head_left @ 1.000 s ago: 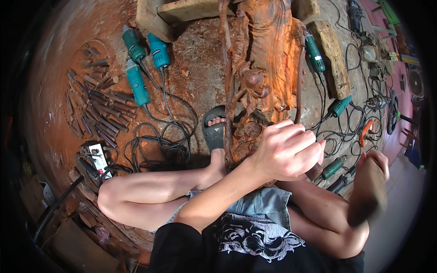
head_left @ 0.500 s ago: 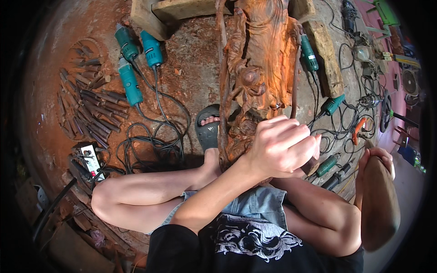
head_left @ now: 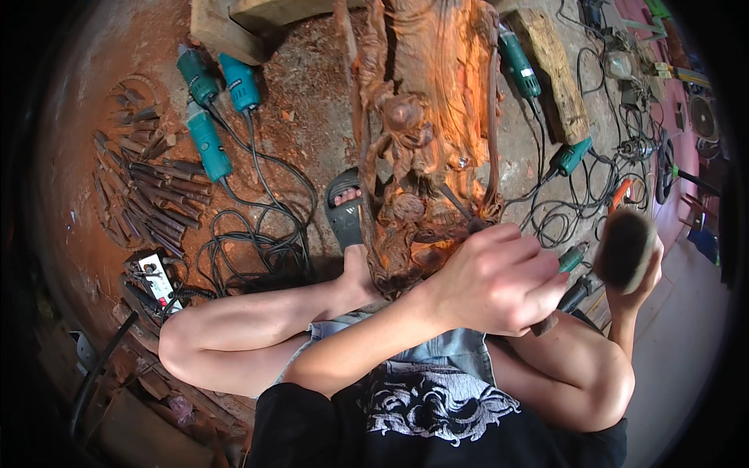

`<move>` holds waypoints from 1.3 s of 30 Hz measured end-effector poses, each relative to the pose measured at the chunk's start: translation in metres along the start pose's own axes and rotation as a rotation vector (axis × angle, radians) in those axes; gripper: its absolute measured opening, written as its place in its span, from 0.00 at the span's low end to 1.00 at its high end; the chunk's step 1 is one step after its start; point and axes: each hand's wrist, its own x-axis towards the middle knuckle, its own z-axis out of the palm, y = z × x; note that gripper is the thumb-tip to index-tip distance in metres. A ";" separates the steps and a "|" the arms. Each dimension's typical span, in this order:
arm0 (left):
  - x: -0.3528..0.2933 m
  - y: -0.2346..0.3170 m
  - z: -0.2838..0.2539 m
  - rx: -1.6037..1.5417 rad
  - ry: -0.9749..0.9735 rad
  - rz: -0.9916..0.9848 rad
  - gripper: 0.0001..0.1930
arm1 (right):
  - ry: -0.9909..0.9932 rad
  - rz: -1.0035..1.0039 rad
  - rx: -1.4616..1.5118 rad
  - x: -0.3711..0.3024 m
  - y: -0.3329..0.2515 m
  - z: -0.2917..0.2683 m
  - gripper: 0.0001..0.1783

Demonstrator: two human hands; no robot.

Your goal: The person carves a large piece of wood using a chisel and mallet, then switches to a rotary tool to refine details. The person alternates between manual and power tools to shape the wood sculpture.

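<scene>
A carved reddish-brown wooden sculpture (head_left: 437, 86) lies between my legs, its near end full of rough, curling relief. My left hand (head_left: 503, 277) is closed round a chisel (head_left: 456, 201). The blade points away from me and its tip meets the carving; the dark handle end sticks out below my fist. Off to the right, my right hand (head_left: 646, 273) grips a wooden mallet (head_left: 626, 249), partly hidden behind the mallet's blurred head. That head is raised a short way to the right of the chisel's handle end.
Many loose chisels (head_left: 160, 191) lie fanned out on the dusty floor at left. Teal power tools (head_left: 209, 144) with tangled black cords (head_left: 261, 242) lie nearby, and a white power strip (head_left: 158, 281). On the right are a wooden beam (head_left: 552, 74), more teal tools (head_left: 573, 156) and cords.
The mallet has swung up and inward, from beside my right knee toward the chisel. My left hand has shifted slightly lower and right, and the chisel blade now shows. The whole view has tilted a little.
</scene>
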 end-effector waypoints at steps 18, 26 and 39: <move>-0.006 -0.021 -0.020 0.101 -0.141 0.001 0.12 | -0.108 0.035 0.183 -0.027 -0.003 0.024 0.39; 0.001 -0.024 -0.026 0.052 -0.084 -0.007 0.13 | 0.247 -0.204 0.170 -0.015 -0.010 0.029 0.27; -0.007 -0.030 -0.023 0.058 -0.231 -0.114 0.09 | -0.130 -0.328 -0.024 0.005 -0.023 0.006 0.30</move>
